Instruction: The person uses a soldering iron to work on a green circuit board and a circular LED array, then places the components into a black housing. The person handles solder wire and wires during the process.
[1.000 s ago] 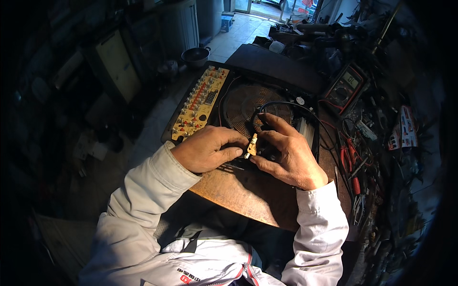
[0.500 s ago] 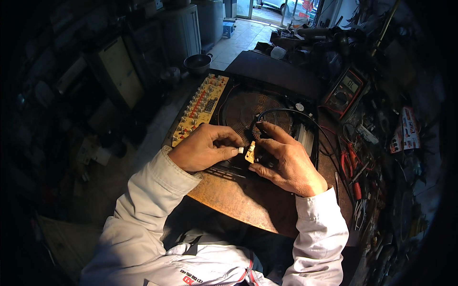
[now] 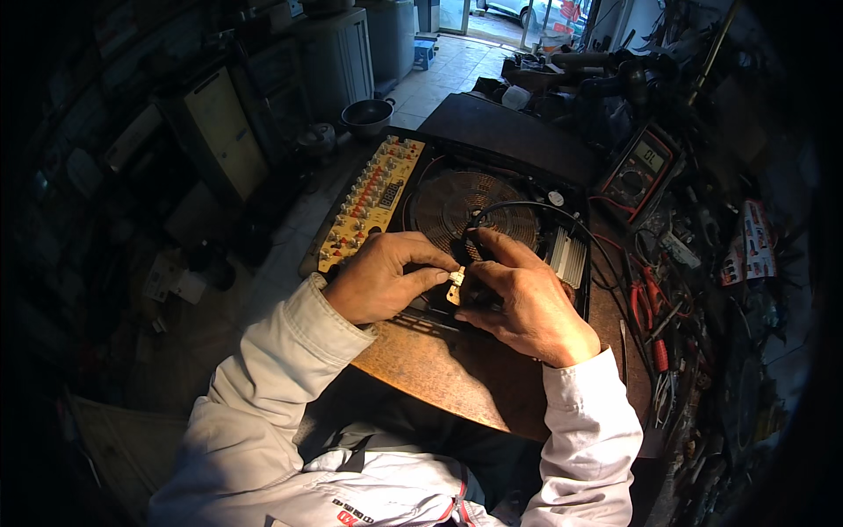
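Head view, hands: the left hand (image 3: 379, 285) and the right hand (image 3: 520, 299) meet at the centre, both pinched narrow on one small pale connector (image 3: 455, 285), fingertips nearly touching.
Head view, the thing worked on: the connector sits just over the near rim of an opened induction cooker (image 3: 457, 211), its copper coil (image 3: 474, 204) at twelve o'clock from the hands and a yellow control board (image 3: 369, 200) at ten o'clock.
Head view, cable: a black cable (image 3: 536, 209) loops over the coil and runs down under the right hand.
Head view, risk: the connector is tiny (and half hidden by fingers), so a slipping pinch would likely drop it into the cooker's shell; a tug could drag the cable across the coil.
Head view, edges and room: the rusty table (image 3: 448, 378) ends close below the wrists at six o'clock; at three o'clock red-handled pliers (image 3: 650, 316) and a multimeter (image 3: 641, 167) crowd the right side, so free room lies mostly leftward.
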{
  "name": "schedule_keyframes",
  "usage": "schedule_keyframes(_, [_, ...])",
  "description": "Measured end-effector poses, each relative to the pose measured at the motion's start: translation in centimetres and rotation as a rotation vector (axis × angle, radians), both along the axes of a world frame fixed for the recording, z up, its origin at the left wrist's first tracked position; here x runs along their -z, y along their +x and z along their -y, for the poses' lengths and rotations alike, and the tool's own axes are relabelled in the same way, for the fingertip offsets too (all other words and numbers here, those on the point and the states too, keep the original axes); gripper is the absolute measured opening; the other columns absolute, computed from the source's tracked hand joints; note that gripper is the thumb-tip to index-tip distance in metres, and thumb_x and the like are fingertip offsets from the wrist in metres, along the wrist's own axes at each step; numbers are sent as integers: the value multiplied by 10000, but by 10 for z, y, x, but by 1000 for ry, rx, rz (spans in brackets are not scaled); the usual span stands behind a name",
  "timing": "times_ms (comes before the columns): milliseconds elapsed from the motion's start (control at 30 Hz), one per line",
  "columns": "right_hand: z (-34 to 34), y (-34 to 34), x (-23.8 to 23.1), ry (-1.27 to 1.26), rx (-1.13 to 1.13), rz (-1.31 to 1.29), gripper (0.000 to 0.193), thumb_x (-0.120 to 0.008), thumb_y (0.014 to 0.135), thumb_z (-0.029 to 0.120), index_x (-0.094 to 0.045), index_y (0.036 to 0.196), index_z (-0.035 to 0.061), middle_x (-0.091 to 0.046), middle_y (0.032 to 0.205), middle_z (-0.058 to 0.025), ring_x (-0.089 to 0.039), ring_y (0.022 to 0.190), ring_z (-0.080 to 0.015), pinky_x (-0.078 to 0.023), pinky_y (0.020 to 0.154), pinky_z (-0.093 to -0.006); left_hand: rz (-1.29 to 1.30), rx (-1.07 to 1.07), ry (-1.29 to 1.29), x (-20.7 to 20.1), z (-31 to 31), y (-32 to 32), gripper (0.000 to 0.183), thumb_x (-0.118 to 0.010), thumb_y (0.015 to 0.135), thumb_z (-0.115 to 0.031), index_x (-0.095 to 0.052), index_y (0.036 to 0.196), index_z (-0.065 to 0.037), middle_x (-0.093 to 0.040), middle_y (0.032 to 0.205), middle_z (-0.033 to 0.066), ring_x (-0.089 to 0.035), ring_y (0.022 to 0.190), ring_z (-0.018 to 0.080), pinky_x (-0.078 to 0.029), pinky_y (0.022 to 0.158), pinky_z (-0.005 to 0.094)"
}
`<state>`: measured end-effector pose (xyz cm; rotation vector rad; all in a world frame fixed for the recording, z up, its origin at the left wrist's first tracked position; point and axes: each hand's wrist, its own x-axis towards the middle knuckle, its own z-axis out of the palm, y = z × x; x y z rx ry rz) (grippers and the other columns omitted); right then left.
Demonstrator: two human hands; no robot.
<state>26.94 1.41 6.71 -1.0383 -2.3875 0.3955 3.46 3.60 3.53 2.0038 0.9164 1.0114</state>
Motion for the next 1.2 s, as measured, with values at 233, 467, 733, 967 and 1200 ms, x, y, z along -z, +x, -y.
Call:
schedule_keyframes(233, [0, 0, 1, 13, 1, 3, 473, -871, 774, 191, -715, 1140, -65, -538, 1443, -250, -588, 1235, -417, -501, 1054, -450, -6, 4, 11, 1, 0, 0, 149, -749, 898, -8, -783, 1043, -6, -732, 962, 99, -703, 906, 185, -556, 800, 286])
schedule_keyframes(467, [-1, -4, 4, 28, 5, -3, 453, -871, 764, 179, -723, 1123, -55, -522, 1462, -260, -570, 1266, -418, -485, 1073, -460, -56, -3, 176, 4, -2, 2, 151, -774, 865, -23, -793, 1015, -20, -758, 952, 116, -715, 886, 229, -571, 780, 328])
schedule_keyframes(733, [-4, -10, 6, -15, -23, -84, 434, -877, 739, 157, -731, 1095, -44, -517, 1469, -263, -543, 1304, -427, -458, 1089, -478, -108, -4, 332, 2, -2, 1, 156, -797, 829, -46, -797, 985, -27, -766, 929, 114, -713, 874, 267, -570, 764, 360])
schedule_keyframes(967, [0, -9, -2, 31, 3, 74, 459, -866, 763, 191, -734, 1148, -19, -537, 1455, -235, -543, 1306, -409, -447, 1088, -475, -115, -7, 378, 7, -3, 2, 170, -801, 803, -18, -793, 974, -23, -764, 934, 115, -708, 866, 285, -562, 765, 376])
schedule_keyframes(1200, [18, 3, -22, -25, 171, -269, 429, -868, 793, 136, -721, 1155, -40, -573, 1433, -236, -617, 1265, -382, -532, 1028, -436, -106, -21, 409, 16, -2, 0, 184, -790, 800, 14, -785, 983, 0, -754, 930, 126, -699, 874, 291, -559, 770, 379])
